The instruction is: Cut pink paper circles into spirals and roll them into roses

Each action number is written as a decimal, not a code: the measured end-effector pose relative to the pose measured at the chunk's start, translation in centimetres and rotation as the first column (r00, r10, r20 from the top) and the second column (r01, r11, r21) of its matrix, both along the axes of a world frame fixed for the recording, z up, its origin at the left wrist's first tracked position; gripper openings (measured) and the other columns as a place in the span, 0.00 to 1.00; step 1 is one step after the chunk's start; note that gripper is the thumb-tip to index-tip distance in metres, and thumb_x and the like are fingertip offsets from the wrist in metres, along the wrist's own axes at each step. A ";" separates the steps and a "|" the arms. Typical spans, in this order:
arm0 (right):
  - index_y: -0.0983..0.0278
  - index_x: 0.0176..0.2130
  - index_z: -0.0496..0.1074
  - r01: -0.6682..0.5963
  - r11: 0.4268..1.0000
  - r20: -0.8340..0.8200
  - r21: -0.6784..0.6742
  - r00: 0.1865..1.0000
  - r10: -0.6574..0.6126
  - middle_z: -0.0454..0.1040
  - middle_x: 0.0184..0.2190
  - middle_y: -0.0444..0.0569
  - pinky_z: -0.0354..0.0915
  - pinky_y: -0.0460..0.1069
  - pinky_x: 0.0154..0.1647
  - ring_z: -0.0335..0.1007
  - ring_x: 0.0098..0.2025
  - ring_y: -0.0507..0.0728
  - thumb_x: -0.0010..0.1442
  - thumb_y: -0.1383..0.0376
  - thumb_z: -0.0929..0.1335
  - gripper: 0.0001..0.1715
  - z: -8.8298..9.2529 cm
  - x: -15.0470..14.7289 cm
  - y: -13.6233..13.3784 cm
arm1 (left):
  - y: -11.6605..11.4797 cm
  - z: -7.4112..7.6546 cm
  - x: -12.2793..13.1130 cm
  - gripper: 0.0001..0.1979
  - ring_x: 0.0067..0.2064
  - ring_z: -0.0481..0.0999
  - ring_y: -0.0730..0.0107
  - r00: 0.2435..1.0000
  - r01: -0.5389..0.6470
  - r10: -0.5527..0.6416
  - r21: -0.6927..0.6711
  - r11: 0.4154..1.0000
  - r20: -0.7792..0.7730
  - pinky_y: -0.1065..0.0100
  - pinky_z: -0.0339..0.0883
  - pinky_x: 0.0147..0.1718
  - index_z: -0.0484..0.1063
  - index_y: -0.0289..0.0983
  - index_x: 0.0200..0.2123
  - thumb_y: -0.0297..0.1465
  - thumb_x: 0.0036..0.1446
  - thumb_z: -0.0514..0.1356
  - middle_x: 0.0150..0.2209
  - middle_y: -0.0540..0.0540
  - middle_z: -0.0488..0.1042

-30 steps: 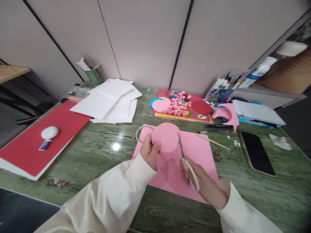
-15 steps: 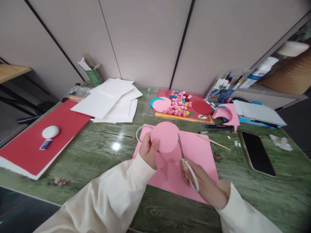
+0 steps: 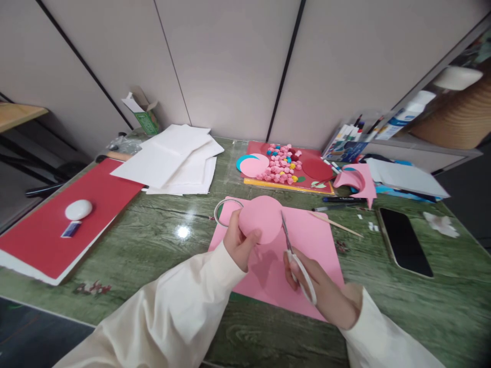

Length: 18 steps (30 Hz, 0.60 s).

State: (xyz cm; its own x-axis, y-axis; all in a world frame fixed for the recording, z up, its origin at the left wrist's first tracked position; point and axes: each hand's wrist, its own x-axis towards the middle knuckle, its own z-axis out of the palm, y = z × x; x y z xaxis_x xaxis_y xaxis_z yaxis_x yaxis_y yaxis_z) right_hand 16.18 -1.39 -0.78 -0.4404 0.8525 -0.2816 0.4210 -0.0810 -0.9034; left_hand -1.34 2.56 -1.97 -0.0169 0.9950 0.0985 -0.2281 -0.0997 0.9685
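Pink disc [image 3: 261, 216], L hand [image 3: 238, 246], prob. pinch-grip

Left fingers [image 3: 233, 229] partly hidden behind pink disc [image 3: 261, 217]; bottle lettering [image 3: 397, 122] seemingly blurred.

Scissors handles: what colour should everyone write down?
The scissors handles are white, showing best in the head view.

Beyond the grip [image 3: 240, 243] I see a grey panelled wall [image 3: 230, 66] split by dark seams [image 3: 287, 61]. Beneath the grip, a green wood-grain tabletop [image 3: 172, 276] catches a bright reflected light [image 3: 183, 231], left of it. Farther left I make out a wooden surface [image 3: 21, 115]; lower left, dark floor [image 3: 34, 340]; upper right, a shelf [image 3: 456, 154].
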 end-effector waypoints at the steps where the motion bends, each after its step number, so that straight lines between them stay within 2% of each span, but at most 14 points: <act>1: 0.63 0.26 0.56 0.000 1.000 0.000 0.001 1.000 0.000 0.59 0.22 0.41 0.53 0.47 0.29 0.54 0.25 0.50 0.63 0.56 0.53 0.19 0.0 0.0 0.0 | 0.0 0.0 0.0 0.21 0.41 0.67 0.66 1.000 0.004 -0.004 0.004 1.000 0.001 0.65 0.64 0.37 0.56 0.37 0.46 0.34 0.48 0.58 0.40 0.45 0.66; 6: 0.63 0.26 0.56 0.008 1.000 0.002 0.000 1.000 -0.008 0.59 0.22 0.41 0.53 0.47 0.30 0.54 0.25 0.50 0.63 0.56 0.52 0.19 0.0 0.0 -0.1 | 0.0 -0.1 0.0 0.21 0.40 0.67 0.67 1.000 0.009 -0.009 -0.004 1.000 0.001 0.66 0.64 0.35 0.56 0.37 0.46 0.34 0.49 0.58 0.39 0.46 0.66; 12: 0.63 0.26 0.57 0.024 1.000 0.005 0.000 1.000 -0.024 0.59 0.22 0.41 0.54 0.47 0.30 0.54 0.25 0.50 0.63 0.55 0.52 0.20 0.1 -0.2 -0.1 | 0.1 -0.7 -0.1 0.20 0.39 0.66 0.67 0.999 -0.044 0.043 -0.039 0.998 -0.027 0.69 0.63 0.31 0.56 0.38 0.45 0.34 0.49 0.57 0.40 0.45 0.65; 18: 0.62 0.25 0.57 0.053 0.997 -0.012 -0.049 0.998 -0.054 0.59 0.20 0.42 0.57 0.48 0.30 0.55 0.25 0.51 0.59 0.48 0.52 0.24 0.8 -0.3 0.0 | 0.1 -0.6 -0.1 0.18 0.37 0.66 0.68 0.996 -0.069 0.066 -0.066 0.995 -0.056 0.70 0.62 0.28 0.57 0.37 0.43 0.35 0.49 0.57 0.38 0.45 0.66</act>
